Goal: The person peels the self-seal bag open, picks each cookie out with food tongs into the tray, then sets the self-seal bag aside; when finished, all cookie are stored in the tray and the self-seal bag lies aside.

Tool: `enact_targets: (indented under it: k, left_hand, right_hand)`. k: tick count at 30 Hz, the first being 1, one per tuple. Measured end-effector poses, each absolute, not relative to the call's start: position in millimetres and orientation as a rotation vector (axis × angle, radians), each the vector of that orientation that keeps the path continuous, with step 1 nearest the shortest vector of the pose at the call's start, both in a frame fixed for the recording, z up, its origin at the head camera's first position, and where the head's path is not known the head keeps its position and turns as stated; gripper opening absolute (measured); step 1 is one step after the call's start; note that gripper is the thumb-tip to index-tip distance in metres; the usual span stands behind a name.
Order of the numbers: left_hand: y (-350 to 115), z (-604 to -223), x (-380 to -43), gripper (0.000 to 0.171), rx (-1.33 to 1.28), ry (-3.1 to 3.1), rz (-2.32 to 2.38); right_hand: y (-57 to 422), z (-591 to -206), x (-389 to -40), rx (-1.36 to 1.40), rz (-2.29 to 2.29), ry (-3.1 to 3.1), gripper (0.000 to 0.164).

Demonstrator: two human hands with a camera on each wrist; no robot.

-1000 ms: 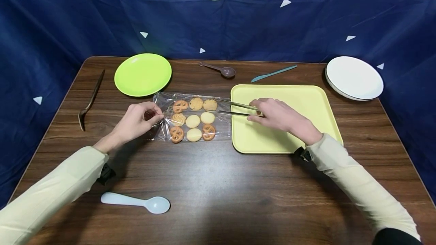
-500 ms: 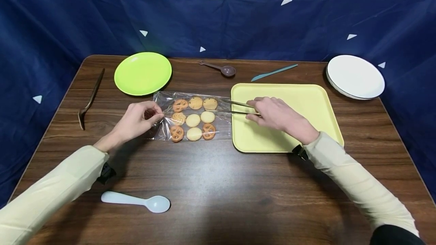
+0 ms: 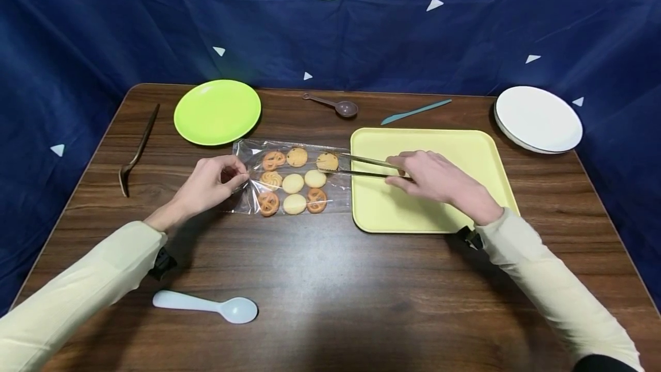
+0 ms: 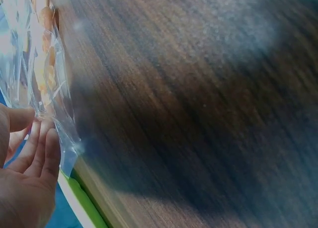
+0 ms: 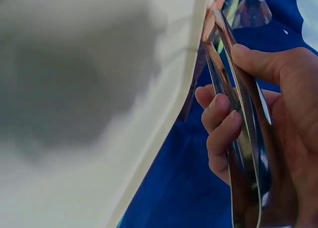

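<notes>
My left hand (image 3: 214, 182) pinches the closed-looking left end of a clear plastic bag (image 3: 338, 201) between thumb and fingertips. Several cookies lie in the bag, among them pretzel-shaped ones (image 3: 268, 202), plain round ones (image 3: 293, 183) and a chocolate-chip cookie (image 3: 296, 157). My right hand (image 3: 431, 175) grips metal tongs (image 5: 243, 138), thumb on one arm and curled fingers on the other. The tongs reach into the bag's right end, their tips around another chocolate-chip cookie (image 3: 327, 162). Under the right hand lies a pale yellow tray (image 3: 413, 217).
A green plate (image 3: 217, 112) stands behind the bag, a white plate (image 3: 539, 119) at the far right. A brown measuring spoon (image 3: 346, 109) and blue knife (image 3: 415, 112) lie at the back. A dark fork (image 3: 138, 154) is at left, a light-blue spoon (image 3: 237, 310) in front.
The right hand has drawn the tongs slightly to the right. The chocolate-chip cookie at their tips has shifted right and a little nearer. The left hand stays on the bag.
</notes>
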State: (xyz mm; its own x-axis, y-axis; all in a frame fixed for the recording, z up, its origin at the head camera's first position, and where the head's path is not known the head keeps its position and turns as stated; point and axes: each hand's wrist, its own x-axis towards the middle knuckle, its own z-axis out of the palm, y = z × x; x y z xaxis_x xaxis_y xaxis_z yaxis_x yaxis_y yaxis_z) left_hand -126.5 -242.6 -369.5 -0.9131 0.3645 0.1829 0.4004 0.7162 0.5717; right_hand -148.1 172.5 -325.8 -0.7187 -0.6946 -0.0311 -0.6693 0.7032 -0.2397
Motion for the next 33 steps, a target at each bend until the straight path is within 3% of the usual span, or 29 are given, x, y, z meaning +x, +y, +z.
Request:
enact_targets:
  k: [4,11,17,33]
  left_hand:
    - [-243,-370,-127,0.007,-0.625,-2.866,-0.965]
    - [-243,-369,-127,0.007,-0.628,-2.867,-0.946]
    - [-242,-368,-125,0.007,-0.612,-2.859,-0.945]
    - [-243,-369,-126,0.007,-0.647,-2.862,-0.942]
  right_hand:
    - [190,-321,-142,-1.102,-0.369,2.791,0.035]
    - [228,-315,-138,-1.081,-0.455,2.863,0.025]
    - [250,-321,-139,-0.872,-0.359,2.945,0.032]
    - [259,-330,-137,-0.792,-0.347,2.933,0.037]
